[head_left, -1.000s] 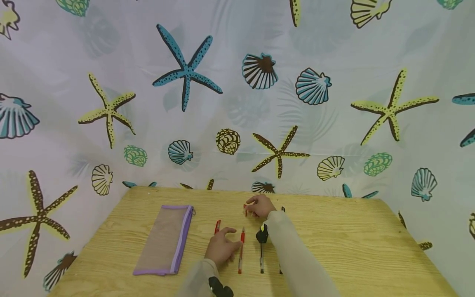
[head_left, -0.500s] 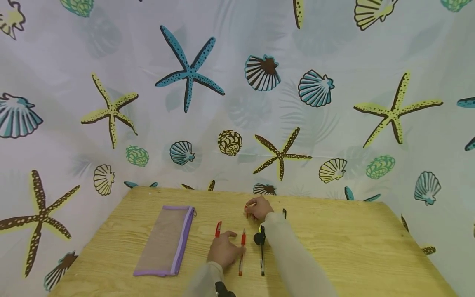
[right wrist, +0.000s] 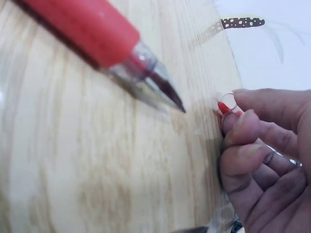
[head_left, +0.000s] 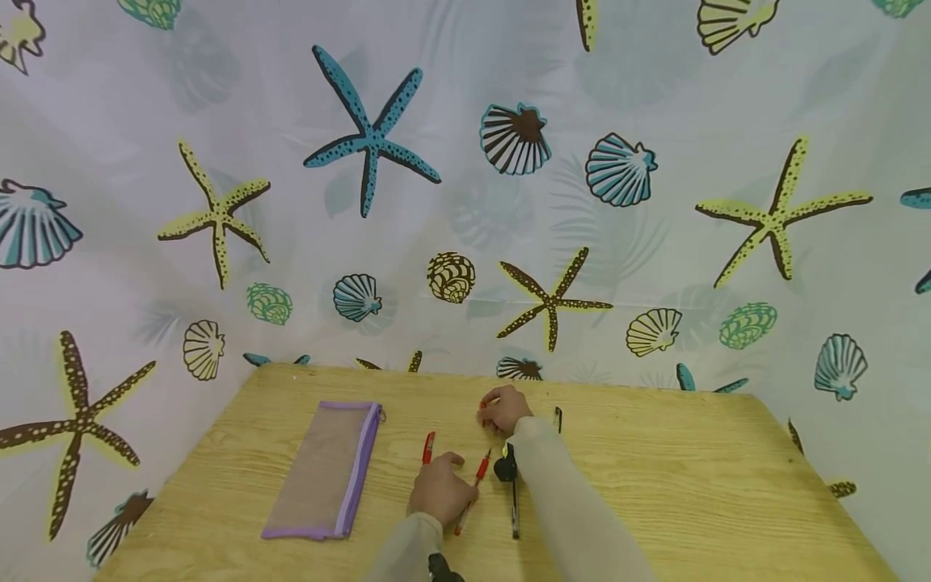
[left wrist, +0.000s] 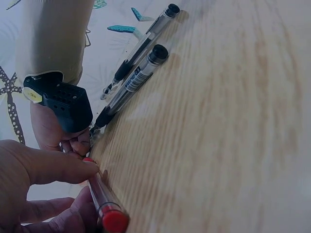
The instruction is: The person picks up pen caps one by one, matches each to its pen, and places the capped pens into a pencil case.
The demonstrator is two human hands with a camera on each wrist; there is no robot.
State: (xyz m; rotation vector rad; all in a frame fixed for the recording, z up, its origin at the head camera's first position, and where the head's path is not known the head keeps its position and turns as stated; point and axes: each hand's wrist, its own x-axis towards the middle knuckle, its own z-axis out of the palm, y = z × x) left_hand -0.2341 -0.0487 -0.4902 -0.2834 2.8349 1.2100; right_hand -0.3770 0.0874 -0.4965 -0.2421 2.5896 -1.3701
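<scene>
An uncapped red gel pen (head_left: 483, 467) slants across the table, and my left hand (head_left: 440, 489) pinches its barrel. In the left wrist view, the fingers (left wrist: 68, 167) close on either side of the barrel near its red end plug (left wrist: 115, 221). Farther back, my right hand (head_left: 505, 411) holds a small red pen cap (right wrist: 223, 108) between thumb and fingertips, mostly hidden by them. The pen's bare tip (right wrist: 170, 94) points toward that hand, apart from the cap. Another red piece with a clip (head_left: 428, 447) shows beyond my left hand; its lower part is hidden.
Two black pens (left wrist: 138, 77) (left wrist: 146, 41) lie side by side right of the red pen. A black cap-like end (head_left: 558, 418) shows beside the right sleeve. At left lies a mesh zip pouch with purple edging (head_left: 356, 469). A patterned curtain (head_left: 407, 242) encloses the table.
The red pen lay straight beside my left hand; now that hand pinches it, and its tip has swung right. The right hand has shifted only slightly, still holding the cap.
</scene>
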